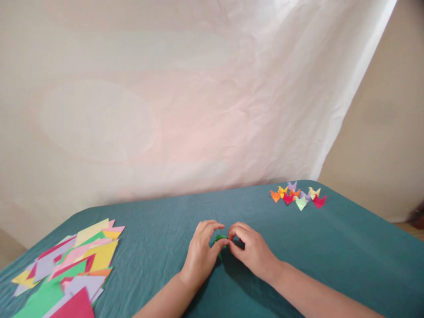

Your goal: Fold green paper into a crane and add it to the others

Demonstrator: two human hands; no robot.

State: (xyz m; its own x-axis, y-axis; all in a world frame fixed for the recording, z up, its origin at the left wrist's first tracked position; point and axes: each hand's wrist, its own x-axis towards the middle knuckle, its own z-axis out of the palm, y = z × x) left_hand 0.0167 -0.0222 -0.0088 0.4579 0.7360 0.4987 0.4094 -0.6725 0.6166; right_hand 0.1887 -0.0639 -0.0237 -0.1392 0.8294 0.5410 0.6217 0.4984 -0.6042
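A small piece of folded green paper (220, 239) is between my two hands near the middle of the table, largely covered by fingers. My left hand (202, 247) grips it from the left, thumb across its near side and the other fingers curved above. On the opposite side, my right hand (250, 246) pinches at the paper's right edge with thumb and forefinger. The paper's full shape is hidden.
Loose sheets of coloured paper (74, 258) lie in an overlapping pile on the left. Several small folded paper birds (300, 202) stand grouped at the back right. A dark green cloth (149, 238) covers the table; a pale sheet (198, 110) hangs behind it.
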